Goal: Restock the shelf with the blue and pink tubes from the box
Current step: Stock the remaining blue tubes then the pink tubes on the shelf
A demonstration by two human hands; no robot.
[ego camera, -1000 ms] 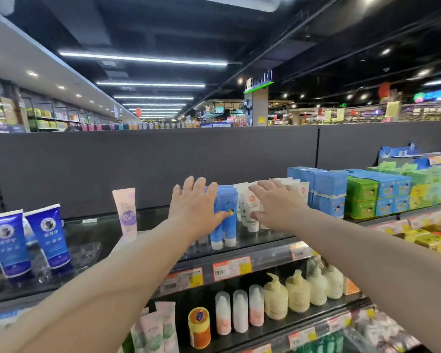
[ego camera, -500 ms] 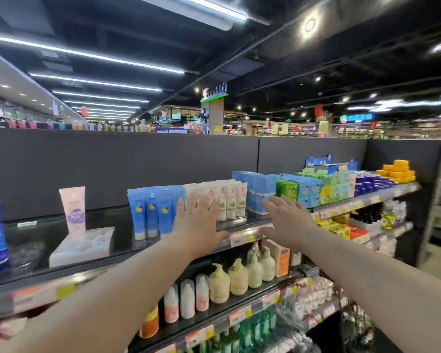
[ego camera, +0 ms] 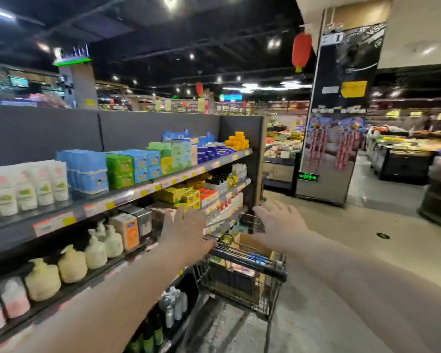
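green lit sign (ego camera: 308, 177) on pillar (ego camera: 339, 123), characters too blurred to read

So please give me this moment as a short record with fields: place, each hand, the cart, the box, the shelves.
place: shop aisle beside stocked shelves
left hand: open, empty, fingers spread, reaching toward the cart
right hand: open, empty, over the cart
shopping cart: wire, dark handle, standing at the shelf end
cardboard box: inside the cart; blue and pinkish items show in it, blurred
top shelf: white tubes at left, then blue and green cartons
lower shelf: cream pump bottles
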